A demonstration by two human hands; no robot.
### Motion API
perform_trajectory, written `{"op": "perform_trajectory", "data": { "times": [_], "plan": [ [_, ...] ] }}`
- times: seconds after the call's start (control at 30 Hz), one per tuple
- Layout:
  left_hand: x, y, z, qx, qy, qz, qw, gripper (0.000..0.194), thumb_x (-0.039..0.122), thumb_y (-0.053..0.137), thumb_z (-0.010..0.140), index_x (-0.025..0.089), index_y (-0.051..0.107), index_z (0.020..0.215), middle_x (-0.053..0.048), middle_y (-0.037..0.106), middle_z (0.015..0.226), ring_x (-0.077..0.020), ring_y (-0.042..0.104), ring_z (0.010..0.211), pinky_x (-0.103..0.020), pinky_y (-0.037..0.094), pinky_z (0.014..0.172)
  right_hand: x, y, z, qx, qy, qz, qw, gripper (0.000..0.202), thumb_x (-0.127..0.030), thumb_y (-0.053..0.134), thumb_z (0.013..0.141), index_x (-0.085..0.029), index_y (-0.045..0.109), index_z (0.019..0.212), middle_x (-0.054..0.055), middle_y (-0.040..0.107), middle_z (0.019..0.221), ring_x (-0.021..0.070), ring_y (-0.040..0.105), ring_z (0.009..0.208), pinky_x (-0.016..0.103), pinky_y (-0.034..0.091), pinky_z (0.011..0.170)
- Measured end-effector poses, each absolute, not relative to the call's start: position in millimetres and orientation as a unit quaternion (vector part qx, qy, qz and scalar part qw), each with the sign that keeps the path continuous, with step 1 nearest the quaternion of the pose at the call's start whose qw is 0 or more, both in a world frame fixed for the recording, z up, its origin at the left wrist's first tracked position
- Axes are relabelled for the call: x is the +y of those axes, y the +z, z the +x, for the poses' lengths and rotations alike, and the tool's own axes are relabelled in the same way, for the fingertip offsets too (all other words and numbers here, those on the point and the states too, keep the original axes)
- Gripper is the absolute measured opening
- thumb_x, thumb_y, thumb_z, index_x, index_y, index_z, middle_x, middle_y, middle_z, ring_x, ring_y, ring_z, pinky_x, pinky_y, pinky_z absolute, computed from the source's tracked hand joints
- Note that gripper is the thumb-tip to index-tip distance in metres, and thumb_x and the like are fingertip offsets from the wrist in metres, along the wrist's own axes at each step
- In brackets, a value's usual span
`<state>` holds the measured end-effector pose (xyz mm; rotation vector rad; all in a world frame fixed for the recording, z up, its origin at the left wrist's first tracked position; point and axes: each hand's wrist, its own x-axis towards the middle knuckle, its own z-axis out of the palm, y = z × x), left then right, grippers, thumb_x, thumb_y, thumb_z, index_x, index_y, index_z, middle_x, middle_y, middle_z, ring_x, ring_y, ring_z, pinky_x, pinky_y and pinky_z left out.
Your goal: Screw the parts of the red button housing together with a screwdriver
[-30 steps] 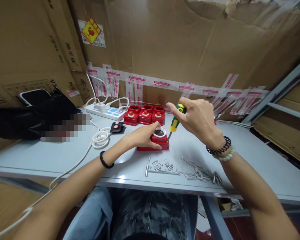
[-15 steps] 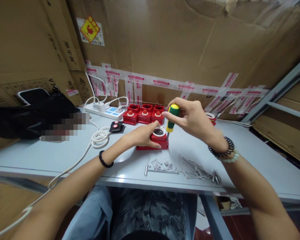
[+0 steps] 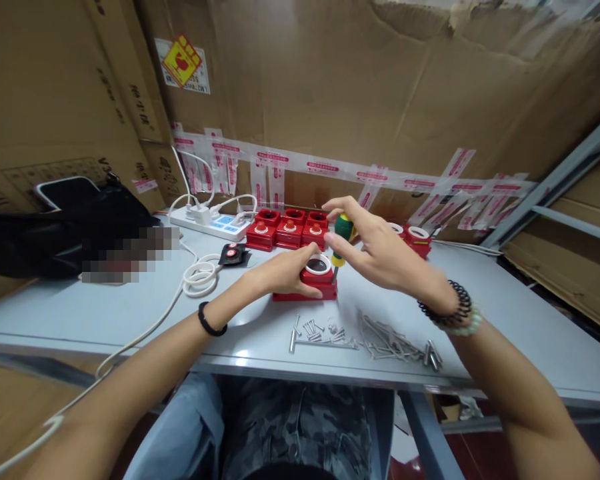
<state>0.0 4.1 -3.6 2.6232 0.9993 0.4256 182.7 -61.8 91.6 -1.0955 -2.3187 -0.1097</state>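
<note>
My left hand [image 3: 293,272] is wrapped over a red box-shaped part [image 3: 305,291] with a white ring [image 3: 319,264] on top, pressing it to the table. In my right hand [image 3: 375,250] is a screwdriver [image 3: 343,229] with a green and yellow handle, gripped with the fingers around the handle's top. The shaft points down at the right end of the red part, and its tip meets the part near the corner. Below lie loose screws [image 3: 314,328] and a T-handled metal tool [image 3: 325,344].
Three red parts [image 3: 289,230] with knobs stand in a row at the back; other ringed red parts [image 3: 420,240] are behind my right hand. A white power strip [image 3: 213,223], coiled cable [image 3: 200,277], black bag [image 3: 80,227] and metal pieces [image 3: 393,339] are also on the table.
My right hand has shifted its fingers on the screwdriver handle and turned, with its palm lower and fingers more extended. The left hand and the red part stay in place.
</note>
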Motion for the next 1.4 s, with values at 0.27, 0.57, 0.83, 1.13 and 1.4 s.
{"op": "perform_trajectory", "data": {
  "times": [0.27, 0.57, 0.83, 1.13, 1.4],
  "plan": [
    [4, -4, 0, 0.348, 0.139, 0.914, 0.154, 0.071, 0.052, 0.07, 0.069, 0.02, 0.036, 0.123, -0.015, 0.057, 0.126, -0.0323, 0.061, 0.106, -0.035, 0.047, 0.078, -62, 111, 198, -0.894, 0.048, -0.393, 0.209, 0.029, -0.034, 0.053, 0.09, -0.019, 0.055, 0.114, 0.003, 0.067, 0.087, 0.0128, 0.055, 0.065, 0.027, 0.041, 0.062],
    [3, -3, 1, 0.349, 0.149, 0.913, 0.149, 0.07, 0.049, 0.07, 0.07, 0.019, 0.037, 0.124, -0.015, 0.058, 0.127, -0.033, 0.061, 0.108, -0.035, 0.047, 0.078, -60, 90, 171, -0.793, -0.131, -0.522, 0.287, 0.019, -0.034, 0.061, 0.085, -0.015, 0.059, 0.09, 0.002, 0.061, 0.064, 0.0129, 0.048, 0.053, 0.026, 0.032, 0.054],
    [1, -1, 1, 0.351, 0.148, 0.914, 0.14, 0.065, 0.051, 0.07, 0.07, 0.018, 0.041, 0.117, -0.012, 0.062, 0.116, -0.0288, 0.064, 0.093, -0.032, 0.045, 0.069, -55, 84, 166, -0.671, -0.304, -0.627, 0.251, 0.023, -0.038, 0.053, 0.082, -0.016, 0.061, 0.076, 0.008, 0.061, 0.059, 0.0161, 0.046, 0.049, 0.028, 0.019, 0.05],
    [1, -1, 0, 0.352, 0.149, 0.914, 0.134, 0.07, 0.05, 0.07, 0.07, 0.016, 0.039, 0.122, -0.014, 0.062, 0.114, -0.0299, 0.063, 0.095, -0.033, 0.045, 0.07, -63, 100, 187, -0.875, -0.008, -0.426, 0.229, 0.036, -0.027, 0.052, 0.085, -0.019, 0.048, 0.119, 0.006, 0.067, 0.101, 0.0163, 0.059, 0.076, 0.028, 0.041, 0.066],
    [1, -1, 1, 0.344, 0.151, 0.917, 0.136, 0.069, 0.049, 0.069, 0.07, 0.018, 0.039, 0.124, -0.012, 0.062, 0.113, -0.0296, 0.063, 0.093, -0.034, 0.046, 0.072, -63, 103, 195, -0.907, 0.107, -0.324, 0.248, 0.026, -0.028, 0.06, 0.086, -0.019, 0.055, 0.11, 0.002, 0.065, 0.096, 0.0134, 0.06, 0.079, 0.027, 0.047, 0.072]
  ]
}}
